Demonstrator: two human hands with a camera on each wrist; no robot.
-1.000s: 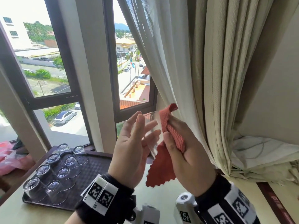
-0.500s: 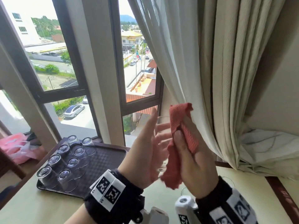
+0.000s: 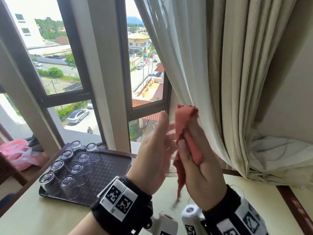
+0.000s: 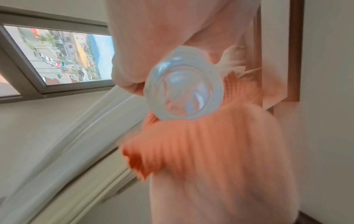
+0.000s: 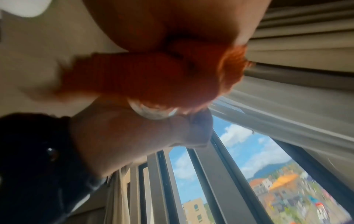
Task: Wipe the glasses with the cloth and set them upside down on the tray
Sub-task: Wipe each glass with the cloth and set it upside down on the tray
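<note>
cloth (image 3: 186,133) higher against glass (image 4: 184,89) than before

Between my fingers (image 3: 182,148) the cloth (image 3: 189,133) is coral, ribbed and matt with a frayed edge. The glass (image 4: 184,89) against it is clear, smooth and glossy. Left of my fingers the tray (image 3: 108,168) is dark textured plastic on a smooth pale desk (image 3: 42,216).
</note>
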